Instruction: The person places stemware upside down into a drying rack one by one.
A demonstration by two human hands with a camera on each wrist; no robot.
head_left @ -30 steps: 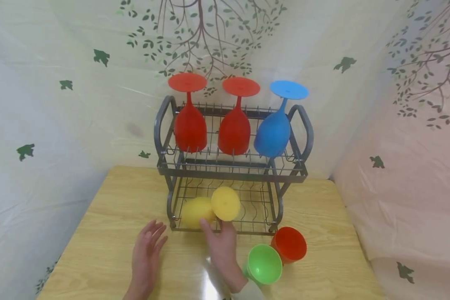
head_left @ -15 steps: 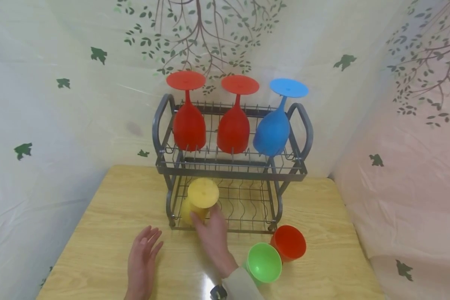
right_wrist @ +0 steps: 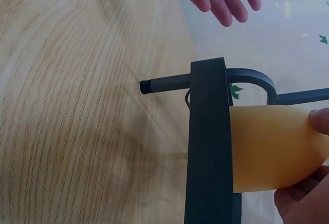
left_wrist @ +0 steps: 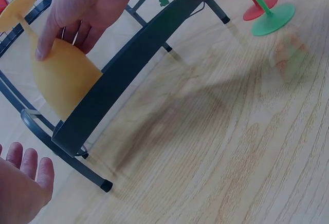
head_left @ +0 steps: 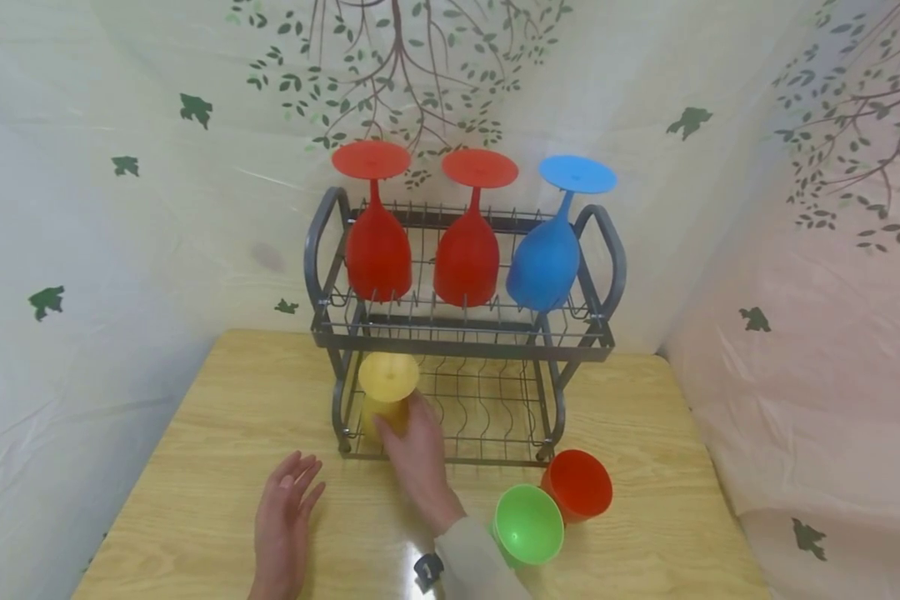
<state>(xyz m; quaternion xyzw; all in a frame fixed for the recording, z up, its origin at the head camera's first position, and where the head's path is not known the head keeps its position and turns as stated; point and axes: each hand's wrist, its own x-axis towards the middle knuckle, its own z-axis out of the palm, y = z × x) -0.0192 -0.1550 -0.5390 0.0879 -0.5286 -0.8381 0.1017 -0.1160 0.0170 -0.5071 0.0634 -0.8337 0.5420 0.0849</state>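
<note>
My right hand (head_left: 418, 454) grips a yellow plastic wine glass (left_wrist: 64, 77) by its bowl, thumb on one side and fingers on the other. The glass is upside down, foot up, at the left end of the lower tier of a black dish rack (head_left: 465, 343). In the right wrist view its rim end goes down behind the rack's front bar (right_wrist: 209, 142), which hides the rim. My left hand (head_left: 285, 521) is held over the table to the left of the rack, fingers relaxed, with nothing in it.
Upside down on the upper tier are two red wine glasses (head_left: 378, 254) (head_left: 467, 260) and a blue one (head_left: 543, 267). A green wine glass (head_left: 528, 527) and a red one (head_left: 577, 486) stand upright on the wooden table (head_left: 645, 533), right of my right forearm.
My right hand has moved left along the lower tier with the yellow glass, bringing it from tilted to nearly upright with its foot up. The left hand has shifted slightly left.
</note>
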